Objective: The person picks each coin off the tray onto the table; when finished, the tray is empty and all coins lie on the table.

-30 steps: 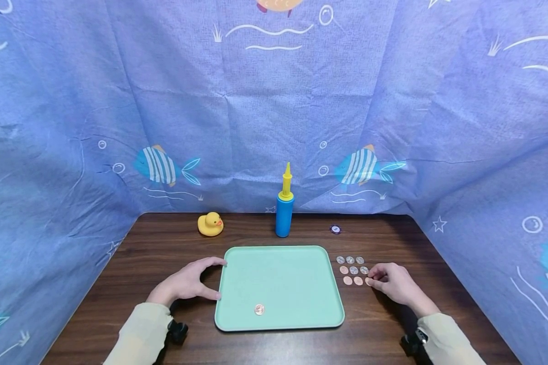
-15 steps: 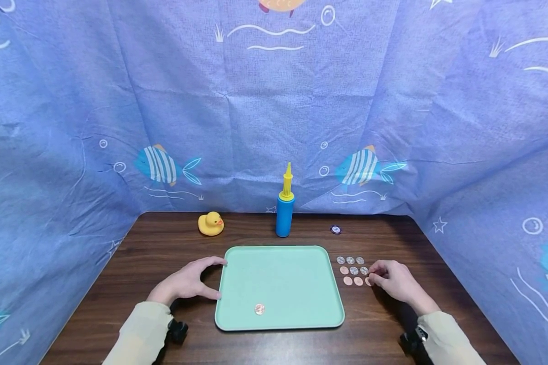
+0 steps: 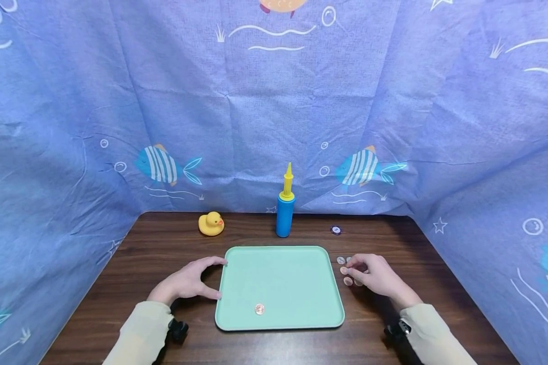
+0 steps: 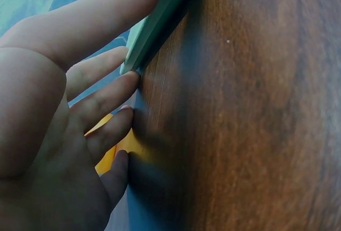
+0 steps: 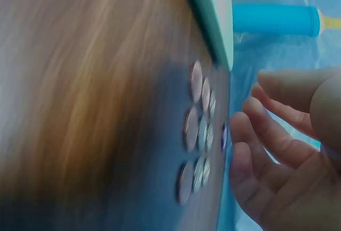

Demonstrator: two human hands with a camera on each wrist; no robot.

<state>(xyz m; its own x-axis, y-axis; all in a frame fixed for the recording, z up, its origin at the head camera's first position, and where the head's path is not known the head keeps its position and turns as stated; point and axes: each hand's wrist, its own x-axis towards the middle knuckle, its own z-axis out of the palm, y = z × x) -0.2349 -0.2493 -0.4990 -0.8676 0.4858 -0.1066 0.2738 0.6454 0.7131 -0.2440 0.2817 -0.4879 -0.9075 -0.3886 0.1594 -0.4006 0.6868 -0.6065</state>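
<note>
A mint green tray lies on the dark wooden table with one copper coin near its front edge. My left hand rests at the tray's left edge; the thumb lies along the rim and the other fingertips touch the table. Several silver and copper coins sit in rows just right of the tray. My right hand hovers over them with loosely curled fingers and covers most of them in the head view. Nothing shows between its fingers.
A blue and yellow pump stands behind the tray, with a yellow rubber duck to its left. A small purple chip lies behind the coins. Blue fish-print cloth walls in the table at the back and both sides.
My right hand has slid left from the right end of the coin rows to sit over them. The left hand, the tray and its coin have not moved.
</note>
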